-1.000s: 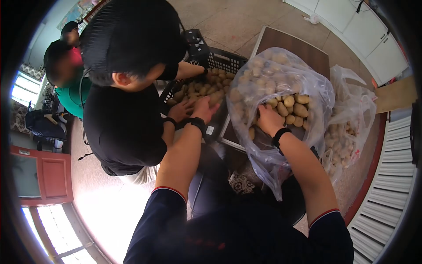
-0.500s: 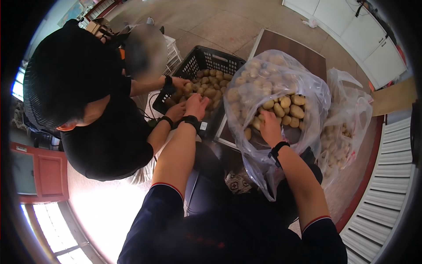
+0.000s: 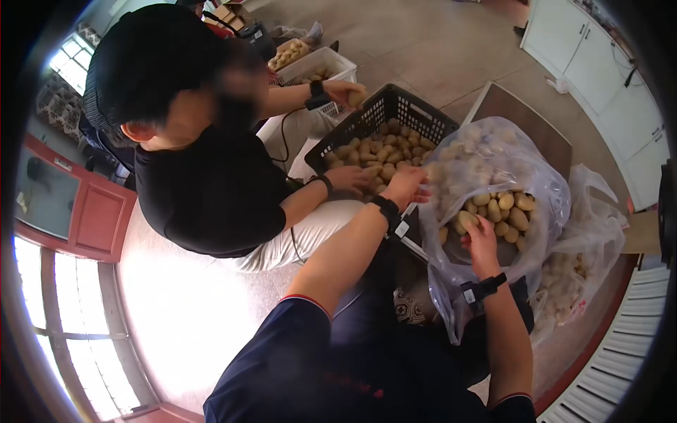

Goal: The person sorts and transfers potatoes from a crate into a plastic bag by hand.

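Observation:
My right hand point(image 3: 482, 248) is closed on a potato point(image 3: 467, 221) at the mouth of a large clear plastic bag point(image 3: 551, 185). More potatoes point(image 3: 509, 211) lie inside that bag, some seen only blurrily through the plastic. Between the bag and a black slatted crate point(image 3: 431, 117), my left hand point(image 3: 407, 186) hovers by the crate's near right corner. Its fingers are apart and I see nothing in them. Potatoes point(image 3: 396, 146) cover the bottom of the crate. A co-worker's hand point(image 3: 350, 179) reaches into the crate, and their other hand point(image 3: 340, 92) holds up a potato point(image 3: 357, 96).
The co-worker point(image 3: 204, 190) sits close on my left. Beyond them stand a white crate point(image 3: 343, 62) and a box of potatoes point(image 3: 288, 55). A brown board point(image 3: 518, 109) lies behind the bag. Another plastic bag point(image 3: 599, 218) of potatoes is at the right.
My view has turned left. My left hand has left the crate's potatoes for its corner. My right hand has picked up a potato. The co-worker has raised one out of the crate.

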### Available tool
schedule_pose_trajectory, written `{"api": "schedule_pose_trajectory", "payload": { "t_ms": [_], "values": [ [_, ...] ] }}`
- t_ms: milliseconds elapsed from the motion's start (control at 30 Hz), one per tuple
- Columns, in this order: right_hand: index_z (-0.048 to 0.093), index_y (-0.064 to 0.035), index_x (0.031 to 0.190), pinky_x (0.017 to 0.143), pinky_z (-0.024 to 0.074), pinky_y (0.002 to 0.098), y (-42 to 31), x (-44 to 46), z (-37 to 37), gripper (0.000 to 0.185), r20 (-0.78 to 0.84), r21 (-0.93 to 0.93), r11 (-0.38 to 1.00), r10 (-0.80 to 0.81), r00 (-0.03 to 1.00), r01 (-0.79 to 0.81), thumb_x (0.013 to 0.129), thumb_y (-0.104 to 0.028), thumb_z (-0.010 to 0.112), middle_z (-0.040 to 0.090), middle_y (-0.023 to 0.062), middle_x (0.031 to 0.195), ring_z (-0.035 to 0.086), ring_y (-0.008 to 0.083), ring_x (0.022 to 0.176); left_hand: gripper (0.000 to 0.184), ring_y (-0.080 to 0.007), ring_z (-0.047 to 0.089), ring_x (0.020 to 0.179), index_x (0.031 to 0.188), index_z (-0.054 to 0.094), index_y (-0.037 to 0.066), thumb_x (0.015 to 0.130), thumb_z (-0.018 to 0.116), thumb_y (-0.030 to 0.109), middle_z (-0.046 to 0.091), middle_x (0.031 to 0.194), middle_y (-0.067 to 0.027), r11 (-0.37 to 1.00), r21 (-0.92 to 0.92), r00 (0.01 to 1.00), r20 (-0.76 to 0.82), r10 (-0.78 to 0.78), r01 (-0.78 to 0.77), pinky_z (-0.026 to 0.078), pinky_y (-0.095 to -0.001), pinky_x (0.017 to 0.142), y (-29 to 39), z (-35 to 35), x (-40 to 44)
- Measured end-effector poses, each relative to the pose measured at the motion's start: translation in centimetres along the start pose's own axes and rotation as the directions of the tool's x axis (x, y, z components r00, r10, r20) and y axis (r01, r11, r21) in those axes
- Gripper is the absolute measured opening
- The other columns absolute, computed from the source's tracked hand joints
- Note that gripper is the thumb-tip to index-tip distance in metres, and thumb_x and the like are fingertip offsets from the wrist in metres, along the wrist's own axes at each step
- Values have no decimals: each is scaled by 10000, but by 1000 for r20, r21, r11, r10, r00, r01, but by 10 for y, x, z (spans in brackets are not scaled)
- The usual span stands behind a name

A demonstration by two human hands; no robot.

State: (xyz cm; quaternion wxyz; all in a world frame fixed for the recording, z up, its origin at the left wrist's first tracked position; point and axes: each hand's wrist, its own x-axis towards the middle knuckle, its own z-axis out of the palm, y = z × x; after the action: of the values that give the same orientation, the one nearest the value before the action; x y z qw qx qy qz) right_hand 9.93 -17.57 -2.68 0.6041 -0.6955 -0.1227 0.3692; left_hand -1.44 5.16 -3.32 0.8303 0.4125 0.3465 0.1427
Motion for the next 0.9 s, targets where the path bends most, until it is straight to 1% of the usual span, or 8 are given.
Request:
{"api": "schedule_pose_trajectory", "payload": {
  "t_ms": [233,300,333,400,433,600,800,900],
  "values": [
    [583,-45,1049,476,383,226,-1,15,37,316,156,-65,985,-151,976,162,963,-347,554,578,7,761,499,73,572,252,-221,653,732,1045,566,61,926,565,284,585,1020,-106,956,253,965,172,-196,149,526,-310,578,-1,27,-23],
    [586,-50,1089,458,346,221,5,20,42,279,168,-150,925,-324,931,349,974,-301,541,551,-6,724,474,59,557,236,-182,640,664,1034,593,67,938,558,279,619,933,-95,675,520,783,606,140,-523,497,-267,540,-6,21,-23],
    [586,-50,1089,458,346,221,2,19,43,279,174,-142,920,-339,925,364,974,-301,541,551,-6,724,474,59,557,236,-182,640,664,1034,593,67,938,558,279,619,933,-95,664,524,781,606,150,-534,497,-267,540,-8,21,-19],
    [579,-53,1118,454,345,216,-5,13,41,248,179,-134,939,-290,940,315,978,-253,537,548,-9,725,464,63,534,197,-155,625,619,1001,607,70,931,580,252,634,823,-65,967,235,878,438,-193,96,488,-257,516,-11,26,-10],
    [584,-5,1137,634,460,280,-16,6,37,293,180,-194,958,-176,968,210,973,-242,532,625,56,789,575,147,703,191,-143,610,582,967,615,75,916,609,259,641,763,-46,979,178,889,427,-169,101,483,-267,497,-9,28,-15],
    [562,13,1119,798,481,406,24,26,15,266,198,-545,640,-530,825,542,905,-144,582,613,212,1002,605,359,907,229,-157,636,647,1008,606,44,923,605,256,628,842,-57,980,184,964,240,-117,73,496,-283,501,-3,24,-20],
    [515,-45,1218,893,429,482,51,23,-13,419,329,-825,289,-453,829,485,807,-52,592,547,210,1122,518,411,1053,231,-167,663,845,1149,584,10,927,555,71,545,1111,-64,907,351,949,285,131,-231,584,-306,672,-19,-10,7],
    [491,-68,1252,895,444,484,50,13,-15,497,326,-851,208,-511,795,483,771,-42,614,546,178,1174,515,415,1064,258,-224,668,818,1083,606,16,876,645,164,630,1034,-75,270,586,609,517,602,-764,576,-364,686,-20,-21,14]
  ]
}}
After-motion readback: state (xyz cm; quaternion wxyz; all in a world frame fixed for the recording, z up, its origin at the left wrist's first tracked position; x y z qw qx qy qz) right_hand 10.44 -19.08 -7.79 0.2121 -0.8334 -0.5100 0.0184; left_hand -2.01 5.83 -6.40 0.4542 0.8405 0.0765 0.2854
